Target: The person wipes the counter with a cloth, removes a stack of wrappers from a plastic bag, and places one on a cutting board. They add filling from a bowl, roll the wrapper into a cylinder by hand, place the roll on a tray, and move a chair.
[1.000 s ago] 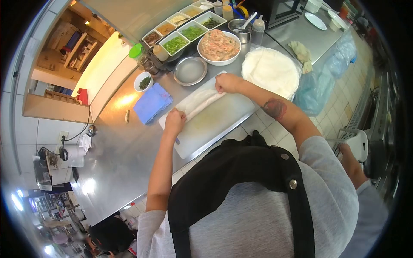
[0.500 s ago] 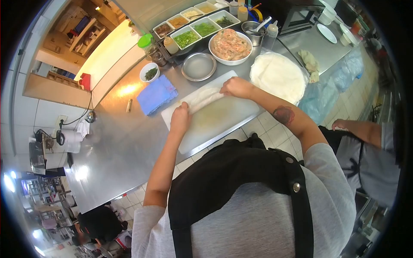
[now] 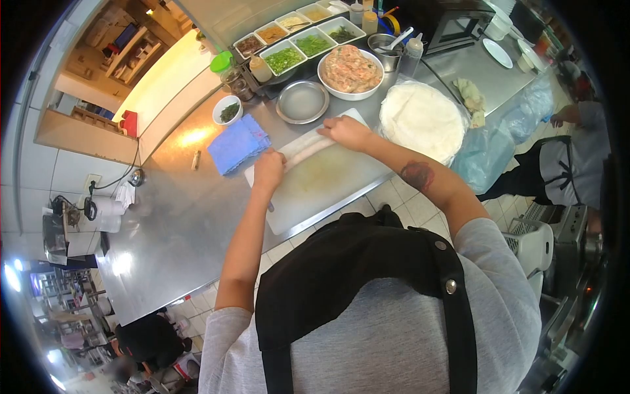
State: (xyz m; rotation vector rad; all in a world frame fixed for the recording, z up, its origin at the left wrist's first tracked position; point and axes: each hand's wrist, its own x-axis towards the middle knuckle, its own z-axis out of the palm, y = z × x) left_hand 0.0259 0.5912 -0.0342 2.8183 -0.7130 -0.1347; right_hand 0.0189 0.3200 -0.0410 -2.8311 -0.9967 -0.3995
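On the white board [image 3: 331,187], the left hand [image 3: 269,169] and right hand [image 3: 346,131] curl over both ends of the long roll [image 3: 307,148], likely to hold it tight.

- Roll [image 3: 308,148]: pale, translucent white.
- Cutting board [image 3: 328,187]: plain white.
- Cloth [image 3: 237,144], left of board: solid blue.
- Wrapper stack [image 3: 423,118], right: white.
- Bowl [image 3: 348,96], far: white; filling [image 3: 351,69] pink-orange, mottled.
- Chopped greens [image 3: 283,60], far: bright green.
- Counter [image 3: 177,223]: grey steel.

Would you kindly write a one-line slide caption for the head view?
Left hand and right hand hold a white roll on the cutting board, stacked wrappers alongside.
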